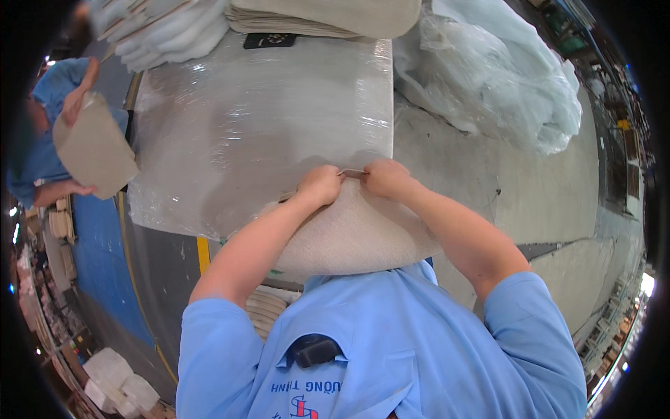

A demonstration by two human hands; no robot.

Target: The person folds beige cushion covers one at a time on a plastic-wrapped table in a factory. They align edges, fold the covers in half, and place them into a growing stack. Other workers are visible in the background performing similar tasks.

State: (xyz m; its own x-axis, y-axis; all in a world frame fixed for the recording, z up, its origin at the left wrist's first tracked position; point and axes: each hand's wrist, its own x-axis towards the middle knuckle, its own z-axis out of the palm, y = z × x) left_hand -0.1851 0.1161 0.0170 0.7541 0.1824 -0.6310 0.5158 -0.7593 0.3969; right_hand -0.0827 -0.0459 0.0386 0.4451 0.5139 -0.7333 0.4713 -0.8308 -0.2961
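Note:
A beige woven-fabric cushion (356,241) bulges against my body at the near edge of the plastic-wrapped work surface (265,126). My left hand (321,186) is closed on its far edge, fingers pinching the fabric. Close beside it, my right hand (386,179) pinches the same edge. Between the two hands runs a short stretch of edge with a thin pale line along it. The fingertips are partly hidden by the hands, and the cushion's underside cannot be seen.
Flat beige fabric pieces (321,17) are stacked at the far end, with a small black item (269,40) by them. White padding (164,35) lies far left; clear plastic bags of white filling (495,77) sit far right. At left, a co-worker in blue (52,133) holds a beige piece (95,146).

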